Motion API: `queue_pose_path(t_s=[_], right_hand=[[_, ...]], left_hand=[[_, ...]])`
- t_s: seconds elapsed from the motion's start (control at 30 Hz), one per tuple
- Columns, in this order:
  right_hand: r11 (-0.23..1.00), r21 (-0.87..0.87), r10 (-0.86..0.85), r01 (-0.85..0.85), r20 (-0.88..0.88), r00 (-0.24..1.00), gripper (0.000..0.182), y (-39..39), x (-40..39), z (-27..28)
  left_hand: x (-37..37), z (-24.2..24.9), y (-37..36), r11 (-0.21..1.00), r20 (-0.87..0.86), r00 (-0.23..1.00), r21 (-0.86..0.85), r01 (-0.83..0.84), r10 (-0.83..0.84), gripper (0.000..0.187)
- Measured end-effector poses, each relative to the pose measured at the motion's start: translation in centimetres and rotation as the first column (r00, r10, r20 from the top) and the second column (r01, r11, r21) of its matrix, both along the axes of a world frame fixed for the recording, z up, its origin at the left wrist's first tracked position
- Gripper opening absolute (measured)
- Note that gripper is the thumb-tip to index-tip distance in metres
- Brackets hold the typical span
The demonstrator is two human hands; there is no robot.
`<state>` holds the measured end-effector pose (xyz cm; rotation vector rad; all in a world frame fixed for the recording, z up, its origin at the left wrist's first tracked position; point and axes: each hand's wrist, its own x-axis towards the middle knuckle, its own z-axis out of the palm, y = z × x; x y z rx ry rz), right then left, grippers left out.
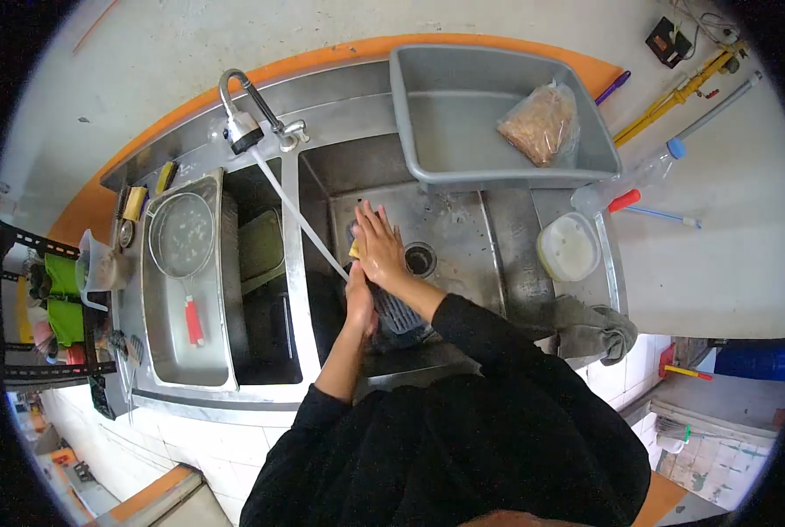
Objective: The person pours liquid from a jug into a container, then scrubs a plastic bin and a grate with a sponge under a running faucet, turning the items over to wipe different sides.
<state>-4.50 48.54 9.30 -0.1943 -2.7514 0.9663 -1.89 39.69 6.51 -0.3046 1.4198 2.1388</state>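
Over the steel sink basin [463, 237], my right hand [379, 250] lies with its fingers stretched out across a small yellow sponge [354, 249], next to the stream of water [297, 213] from the faucet [243, 132]. My left hand [360, 303] is just below it, its thumb near the sponge; its other fingers are hidden. Beneath both hands a dark ridged item [398, 314] rests in the basin, partly covered by them. The drain [420, 259] shows to the right of my right hand.
A grey tub [449, 162] with a bagged item [542, 126] stands behind the basin. On the left, a steel tray [166, 338] holds a strainer [181, 235]. At the right edge are a white container [571, 247], a plastic bottle [647, 176] and a grey cloth [593, 328].
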Motion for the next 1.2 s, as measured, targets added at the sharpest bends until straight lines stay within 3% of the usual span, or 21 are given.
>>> queue_pose_path(t_s=[0.1, 0.2, 0.4, 0.47, 0.53, 0.6, 0.67, 0.7, 0.73, 0.77, 0.83, 0.87, 0.93, 0.97, 1.0, 1.03, 1.07, 1.1, 1.13, 1.17, 1.2], right_hand=[[0.999, -0.020, 0.032, -0.031, 0.041, 0.999, 0.048, -1.5, 3.5, -0.1], [0.983, 0.130, 0.127, -0.130, 0.031, 0.991, 0.048, -1.2, 5.8, -0.8], [0.976, 0.205, 0.087, -0.068, -0.087, 0.992, 0.046, 1.2, -0.9, 0.2], [0.976, 0.218, 0.057, -0.025, -0.141, 0.988, 0.044, 1.8, -3.3, 0.7], [0.998, 0.059, -0.027, 0.003, 0.416, 0.909, 0.034, 2.6, -5.2, 2.8], [0.999, -0.030, -0.022, 0.036, 0.363, 0.931, 0.035, 4.3, -6.7, -1.3], [0.992, -0.115, -0.021, 0.059, 0.310, 0.951, 0.038, 5.9, -6.7, -2.8], [0.856, -0.477, 0.037, 0.201, 0.443, 0.896, 0.040, 6.4, -5.9, -2.7], [0.579, -0.728, 0.148, 0.367, 0.536, 0.831, 0.041, 7.0, -5.2, -2.6], [0.584, -0.728, 0.154, 0.360, 0.534, 0.831, 0.041, 8.2, -5.1, -4.2], [0.088, -0.892, 0.203, 0.443, 0.452, 0.869, 0.037, 10.1, -5.2, -9.1], [0.091, -0.893, 0.204, 0.442, 0.451, 0.869, 0.037, 9.5, -4.6, -8.3], [-0.434, -0.767, 0.078, 0.473, 0.491, 0.868, 0.031, 7.6, -3.0, -5.9], [-0.457, -0.787, 0.064, 0.414, 0.435, 0.898, 0.033, 7.6, -3.9, -10.2], [-0.458, -0.789, 0.063, 0.410, 0.431, 0.900, 0.033, 6.5, -3.5, -8.9], [-0.352, -0.817, -0.071, 0.457, 0.511, 0.857, 0.034, 4.7, -2.9, -7.7], [-0.247, -0.822, -0.214, 0.513, 0.563, 0.798, 0.035, 3.0, -2.3, -6.7], [0.121, -0.835, -0.348, 0.537, 0.471, 0.811, 0.036, 2.1, -1.9, -7.6], [0.599, -0.527, -0.464, 0.602, 0.384, 0.798, 0.039, 1.6, -0.7, -5.0], [0.660, -0.515, -0.501, 0.547, 0.242, 0.831, 0.039, 0.8, -0.2, -4.4], [0.720, -0.488, -0.517, 0.493, 0.097, 0.850, 0.040, -0.1, 0.5, -4.2]], left_hand=[[-1.4, 2.9, -0.8, 0.983, 0.032, 0.993, 0.140, -0.116, 0.112, 0.041], [-1.2, 5.2, -0.8, 0.982, 0.133, 0.974, -0.050, -0.180, 0.185, 0.044], [0.2, 1.6, 0.0, 1.000, -0.094, 0.995, -0.016, -0.022, 0.020, 0.048], [0.5, 1.4, -0.2, 0.985, -0.162, 0.985, -0.173, 0.029, -0.057, 0.047], [0.8, 1.8, -0.8, 0.960, -0.173, 0.980, -0.275, 0.052, -0.102, 0.048], [1.1, 3.7, -1.1, 0.962, -0.121, 0.987, -0.262, 0.074, -0.109, 0.048], [0.3, 1.0, -2.1, 0.968, -0.135, 0.984, -0.237, 0.085, -0.119, 0.047], [0.0, 0.5, -2.5, 0.968, -0.126, 0.984, -0.234, 0.092, -0.124, 0.045], [-0.2, 0.0, -2.8, 0.968, -0.118, 0.985, -0.230, 0.099, -0.129, 0.043], [-0.2, 0.4, -2.7, 0.969, -0.167, 0.983, -0.243, 0.036, -0.078, 0.037], [-0.7, -0.4, -2.6, 0.956, -0.224, 0.974, -0.291, -0.026, -0.042, 0.036], [-1.1, -1.1, -2.5, 0.938, -0.281, 0.959, -0.338, -0.081, -0.019, 0.035], [-2.0, -3.0, -2.0, 0.909, -0.329, 0.943, -0.406, -0.091, -0.052, 0.037], [-2.2, -3.5, -1.4, 0.942, -0.270, 0.960, -0.333, -0.025, -0.070, 0.044], [-2.4, -2.2, -0.7, 0.966, -0.212, 0.973, -0.256, 0.039, -0.095, 0.050], [-2.4, -0.9, -0.4, 0.973, -0.037, 0.989, -0.185, 0.137, -0.147, 0.061], [-1.7, 2.5, 0.2, 0.972, -0.041, 0.988, -0.188, 0.140, -0.150, 0.061], [-0.6, 6.3, 0.9, 0.988, 0.033, 0.995, -0.118, 0.101, -0.097, 0.063], [-0.2, 8.0, 1.3, 0.997, 0.107, 0.993, -0.051, 0.054, -0.048, 0.066], [-0.4, 5.9, 0.9, 0.987, 0.222, 0.969, 0.136, 0.083, -0.112, 0.066], [-0.9, 5.5, 0.6, 0.988, 0.220, 0.969, 0.134, 0.079, -0.108, 0.066]])
